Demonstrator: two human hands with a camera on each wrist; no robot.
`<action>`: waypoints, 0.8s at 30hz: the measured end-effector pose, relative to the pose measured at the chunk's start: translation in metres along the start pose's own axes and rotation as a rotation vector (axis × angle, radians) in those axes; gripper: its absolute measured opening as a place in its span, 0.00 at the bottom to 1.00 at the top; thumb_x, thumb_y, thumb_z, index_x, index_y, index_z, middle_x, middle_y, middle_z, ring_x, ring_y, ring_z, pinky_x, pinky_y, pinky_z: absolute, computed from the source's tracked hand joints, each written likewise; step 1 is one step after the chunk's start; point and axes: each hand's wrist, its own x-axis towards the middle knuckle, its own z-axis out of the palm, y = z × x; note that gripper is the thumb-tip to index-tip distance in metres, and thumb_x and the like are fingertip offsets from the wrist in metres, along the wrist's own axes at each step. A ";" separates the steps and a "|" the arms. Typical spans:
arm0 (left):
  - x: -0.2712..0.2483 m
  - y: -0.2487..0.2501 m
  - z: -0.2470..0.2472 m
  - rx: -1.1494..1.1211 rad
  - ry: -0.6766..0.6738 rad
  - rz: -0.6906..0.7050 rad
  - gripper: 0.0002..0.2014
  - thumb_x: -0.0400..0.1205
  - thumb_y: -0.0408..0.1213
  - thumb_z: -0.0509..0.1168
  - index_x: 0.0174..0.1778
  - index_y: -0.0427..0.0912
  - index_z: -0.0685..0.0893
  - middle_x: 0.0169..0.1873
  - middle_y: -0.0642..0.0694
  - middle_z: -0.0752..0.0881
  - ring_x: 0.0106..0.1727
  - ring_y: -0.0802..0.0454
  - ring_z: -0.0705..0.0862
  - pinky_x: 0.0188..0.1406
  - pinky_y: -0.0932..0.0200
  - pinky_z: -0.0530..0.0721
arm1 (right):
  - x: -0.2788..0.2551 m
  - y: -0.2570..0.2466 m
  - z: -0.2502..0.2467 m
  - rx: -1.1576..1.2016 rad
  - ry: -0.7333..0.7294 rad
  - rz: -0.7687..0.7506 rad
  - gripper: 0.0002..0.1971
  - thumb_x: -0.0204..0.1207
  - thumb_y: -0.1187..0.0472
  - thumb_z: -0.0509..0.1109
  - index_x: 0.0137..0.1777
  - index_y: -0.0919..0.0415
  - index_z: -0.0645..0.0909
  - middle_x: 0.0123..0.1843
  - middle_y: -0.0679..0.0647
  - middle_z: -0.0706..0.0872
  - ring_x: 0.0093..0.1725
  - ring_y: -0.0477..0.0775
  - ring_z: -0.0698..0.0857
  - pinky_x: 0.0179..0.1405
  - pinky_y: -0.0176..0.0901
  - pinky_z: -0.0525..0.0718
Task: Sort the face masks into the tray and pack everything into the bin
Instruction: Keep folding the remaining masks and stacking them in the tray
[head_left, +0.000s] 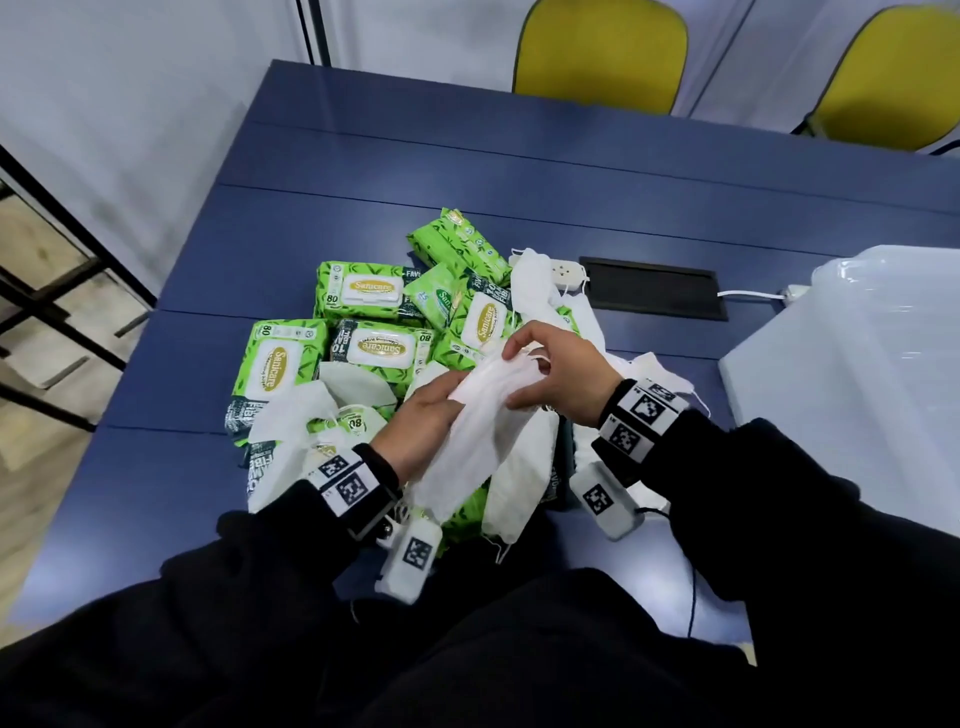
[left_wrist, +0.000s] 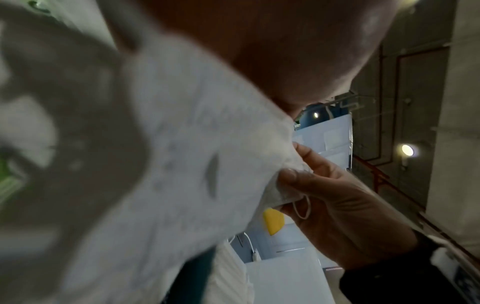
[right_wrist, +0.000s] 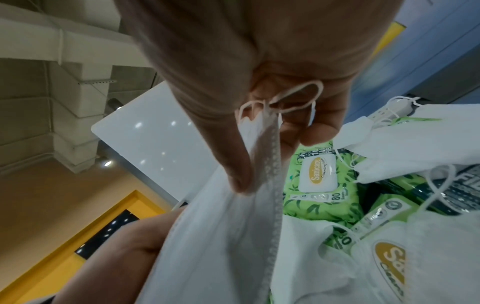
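- Hands meet above the middle of a blue worktop, both on one white face mask lifted clear of the pile beneath.
- Left hand grips the mask's lower left part, fingers curled round the fabric; the left wrist view is mostly filled by the blurred white mask.
- Right hand pinches the mask's upper end between thumb and fingers; the right wrist view shows the folded edge caught there, with thin ear loops bunched against the palm.
- The same pinch shows from the left wrist camera, where the right hand holds the mask's corner with a loop hanging just below.
- Under the hands lies a heap of green wet-wipe packs labelled "Sanicare" and marked 80, some flat, some tilted against each other.
- More loose white masks are draped over and beside the packs, several trailing off toward the near edge.
- A translucent white bin stands at the right side of the worktop, apart from the heap.
- A white power strip lies just beyond the pile, beside a black cable hatch set into the worktop.
- Two yellow chairs stand at the far edge.
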 end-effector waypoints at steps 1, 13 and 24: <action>-0.001 -0.003 0.005 -0.077 0.009 -0.011 0.16 0.84 0.30 0.63 0.53 0.55 0.92 0.51 0.50 0.94 0.51 0.50 0.90 0.56 0.51 0.83 | -0.001 0.003 0.002 0.004 0.010 0.012 0.24 0.56 0.66 0.88 0.49 0.50 0.82 0.41 0.46 0.82 0.36 0.47 0.75 0.43 0.48 0.82; 0.008 -0.016 -0.010 0.093 0.125 -0.042 0.22 0.82 0.38 0.73 0.72 0.46 0.77 0.64 0.48 0.87 0.63 0.47 0.86 0.70 0.38 0.82 | 0.027 0.032 -0.007 0.185 0.357 0.118 0.17 0.66 0.48 0.86 0.45 0.46 0.79 0.38 0.46 0.85 0.35 0.50 0.82 0.39 0.48 0.80; 0.003 -0.022 -0.034 -0.263 0.345 -0.128 0.26 0.77 0.28 0.72 0.72 0.38 0.76 0.65 0.38 0.87 0.66 0.38 0.86 0.72 0.35 0.81 | 0.041 0.078 0.024 -0.775 -0.393 0.229 0.43 0.50 0.49 0.91 0.62 0.50 0.69 0.56 0.53 0.81 0.53 0.58 0.82 0.46 0.46 0.81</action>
